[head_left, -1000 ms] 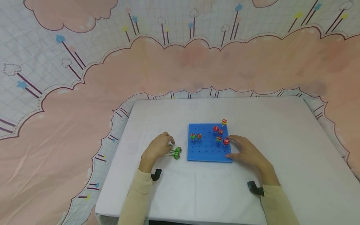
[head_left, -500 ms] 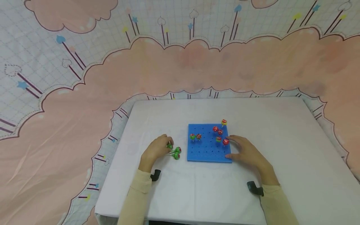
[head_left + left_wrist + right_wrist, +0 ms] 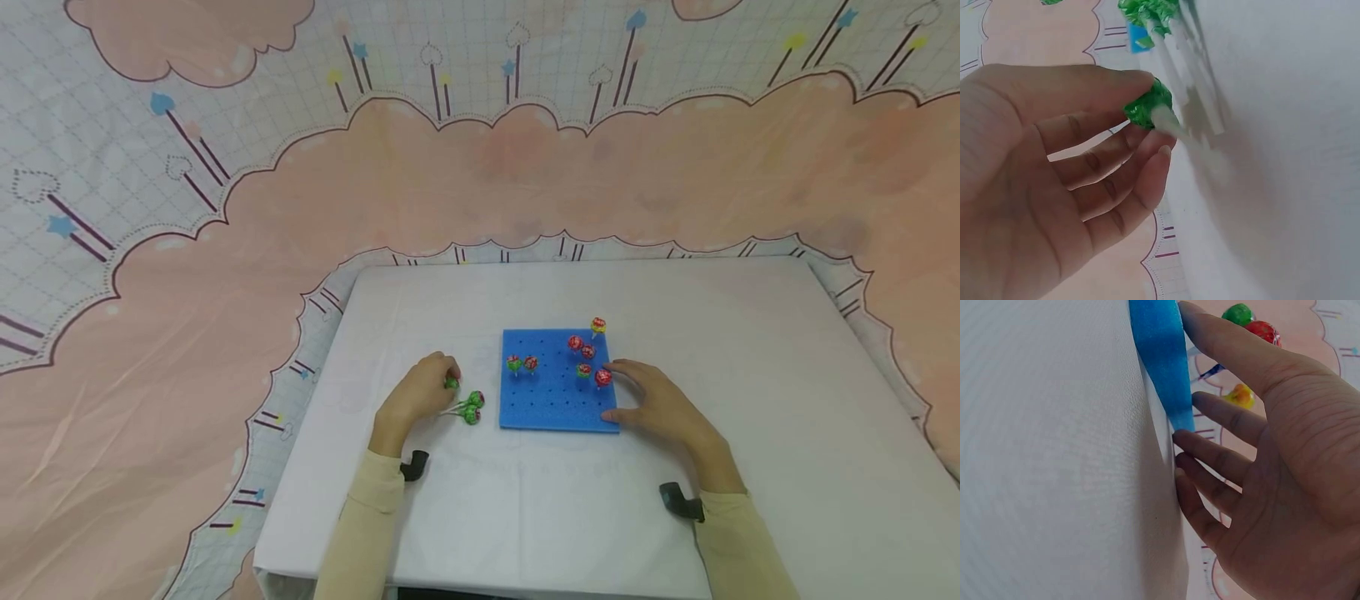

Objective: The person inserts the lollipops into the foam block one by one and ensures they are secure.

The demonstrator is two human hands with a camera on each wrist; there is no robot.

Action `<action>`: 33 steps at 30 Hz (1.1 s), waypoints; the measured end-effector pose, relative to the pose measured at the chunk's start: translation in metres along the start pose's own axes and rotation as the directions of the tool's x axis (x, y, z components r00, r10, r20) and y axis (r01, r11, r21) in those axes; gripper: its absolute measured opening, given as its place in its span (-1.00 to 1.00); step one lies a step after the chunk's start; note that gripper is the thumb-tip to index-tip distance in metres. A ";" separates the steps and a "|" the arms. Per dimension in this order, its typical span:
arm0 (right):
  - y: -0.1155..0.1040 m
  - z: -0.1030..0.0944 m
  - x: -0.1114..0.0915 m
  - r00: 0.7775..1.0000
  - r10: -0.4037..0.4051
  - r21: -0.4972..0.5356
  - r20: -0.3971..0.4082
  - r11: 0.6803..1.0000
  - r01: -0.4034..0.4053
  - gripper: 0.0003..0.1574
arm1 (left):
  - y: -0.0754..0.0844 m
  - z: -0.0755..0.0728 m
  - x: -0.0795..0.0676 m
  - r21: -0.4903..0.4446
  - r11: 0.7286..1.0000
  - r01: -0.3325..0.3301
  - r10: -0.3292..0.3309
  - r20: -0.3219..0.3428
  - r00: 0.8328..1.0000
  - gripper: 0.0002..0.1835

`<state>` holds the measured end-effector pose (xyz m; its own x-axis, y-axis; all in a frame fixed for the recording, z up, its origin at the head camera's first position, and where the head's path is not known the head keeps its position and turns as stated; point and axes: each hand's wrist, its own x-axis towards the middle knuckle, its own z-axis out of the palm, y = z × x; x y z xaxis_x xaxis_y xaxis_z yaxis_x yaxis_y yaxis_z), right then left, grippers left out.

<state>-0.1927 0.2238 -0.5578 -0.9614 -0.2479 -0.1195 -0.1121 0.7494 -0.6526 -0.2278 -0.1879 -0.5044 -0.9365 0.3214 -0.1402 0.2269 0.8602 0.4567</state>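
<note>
My left hand (image 3: 420,390) pinches a green-wrapped lollipop (image 3: 1142,114) by its head between thumb and fingers. In the left wrist view its white stick points away from the palm, above the white cloth. Beside that hand lie more green lollipops (image 3: 472,407) with their sticks toward it. To the right is a blue foam board (image 3: 536,417) with rows of small holes. Green lollipops (image 3: 513,364), red lollipops (image 3: 603,378) and a yellow lollipop (image 3: 597,325) stand upright in it. My right hand (image 3: 663,404) rests at the board's right edge, thumb and fingers spread.
A white cloth covers the table (image 3: 465,517). Behind it hangs a peach and white patterned curtain (image 3: 480,183). Black wrist mounts (image 3: 678,502) show at both sleeves.
My left hand has taken hold of a green lollipop by its head and risen slightly, apart from the others. My right hand and the board have stayed in place.
</note>
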 end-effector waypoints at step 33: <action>0.003 -0.001 -0.001 1.000 -0.014 0.005 0.014 1.000 0.014 0.21 | 0.043 0.000 0.005 -0.346 0.829 -0.439 0.387 -0.213 0.897 -0.65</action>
<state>-0.1926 0.2265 -0.5590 -0.9561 -0.2671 -0.1205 -0.1244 0.7425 -0.6582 -0.2228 -0.1493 -0.4850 -0.8096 0.5366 0.2379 0.5068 0.4346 0.7445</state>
